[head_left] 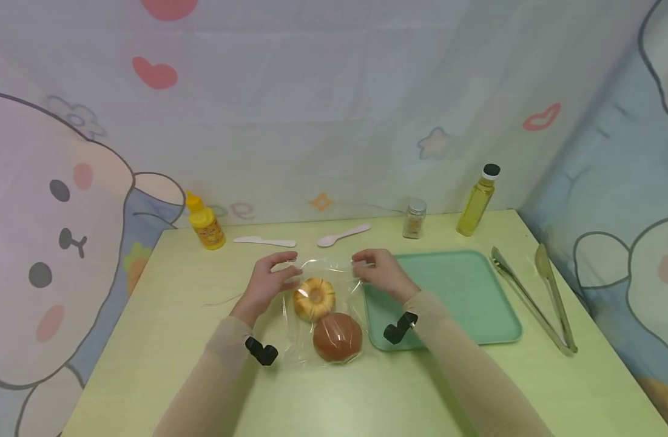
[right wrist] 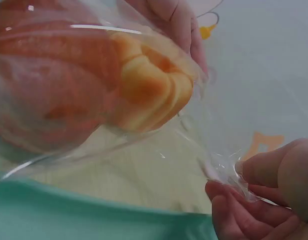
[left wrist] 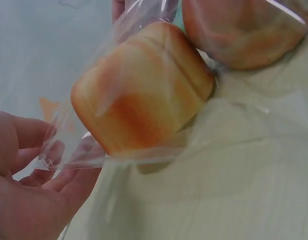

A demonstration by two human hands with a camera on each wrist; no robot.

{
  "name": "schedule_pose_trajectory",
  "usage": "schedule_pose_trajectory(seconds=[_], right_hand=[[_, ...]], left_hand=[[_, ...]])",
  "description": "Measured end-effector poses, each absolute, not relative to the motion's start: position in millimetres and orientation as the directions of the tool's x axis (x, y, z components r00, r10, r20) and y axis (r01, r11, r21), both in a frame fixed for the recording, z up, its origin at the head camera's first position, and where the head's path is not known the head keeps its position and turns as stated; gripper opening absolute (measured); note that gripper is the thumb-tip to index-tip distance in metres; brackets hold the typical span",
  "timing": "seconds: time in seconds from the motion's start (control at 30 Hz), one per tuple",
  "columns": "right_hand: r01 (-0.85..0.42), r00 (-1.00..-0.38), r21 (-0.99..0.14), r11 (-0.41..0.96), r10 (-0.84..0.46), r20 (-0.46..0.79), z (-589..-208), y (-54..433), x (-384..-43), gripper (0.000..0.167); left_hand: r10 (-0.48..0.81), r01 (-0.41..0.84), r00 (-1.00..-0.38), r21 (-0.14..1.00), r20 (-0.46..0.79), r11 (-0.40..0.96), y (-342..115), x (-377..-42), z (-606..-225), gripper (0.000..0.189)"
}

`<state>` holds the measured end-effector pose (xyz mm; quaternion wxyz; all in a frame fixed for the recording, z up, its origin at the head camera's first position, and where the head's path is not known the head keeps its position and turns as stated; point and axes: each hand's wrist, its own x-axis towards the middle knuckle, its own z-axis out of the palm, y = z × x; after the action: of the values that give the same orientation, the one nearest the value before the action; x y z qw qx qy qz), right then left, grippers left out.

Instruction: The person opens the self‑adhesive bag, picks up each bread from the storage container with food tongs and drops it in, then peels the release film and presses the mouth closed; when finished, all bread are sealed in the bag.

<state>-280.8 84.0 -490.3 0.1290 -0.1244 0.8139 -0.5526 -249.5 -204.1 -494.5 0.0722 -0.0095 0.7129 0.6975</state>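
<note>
A clear plastic bag (head_left: pixel 344 295) lies on the table with two breads inside. The ring-shaped yellow bread (head_left: pixel 306 309) sits toward the far end, and the round brown bun (head_left: pixel 337 338) is nearer the body. My left hand (head_left: pixel 266 284) holds the bag's far left corner; in the left wrist view the film passes between its fingers (left wrist: pixel 86 172). At the opposite corner, my right hand (head_left: pixel 386 273) pinches the film between thumb and fingers, plain in the right wrist view. Both breads are visible through the shiny film.
A green tray (head_left: pixel 454 291) is right of the bag, partly under my right forearm. Metal tongs (head_left: pixel 530 303) lie beyond it. Along the back are a yellow squeeze bottle (head_left: pixel 207 227), a plastic knife (head_left: pixel 264 241), a spoon (head_left: pixel 343 235), a small jar (head_left: pixel 414 220) and an oil bottle (head_left: pixel 477 203).
</note>
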Motion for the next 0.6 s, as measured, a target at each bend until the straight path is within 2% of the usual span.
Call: schedule_pose_trajectory(seconds=[0.37, 0.6], right_hand=[[-0.094, -0.957, -0.874, 0.477, -0.284, -0.052, -503, 83, -285, 0.038], [-0.152, -0.952, -0.832, 0.533, -0.305, -0.022, -499, 97, -287, 0.046]], left_hand=[[0.061, -0.156, -0.986, 0.988, -0.156, 0.007, -200, -259, -509, 0.055], [0.007, -0.104, -0.994, 0.987, -0.106, 0.121, -209, -259, -507, 0.056]])
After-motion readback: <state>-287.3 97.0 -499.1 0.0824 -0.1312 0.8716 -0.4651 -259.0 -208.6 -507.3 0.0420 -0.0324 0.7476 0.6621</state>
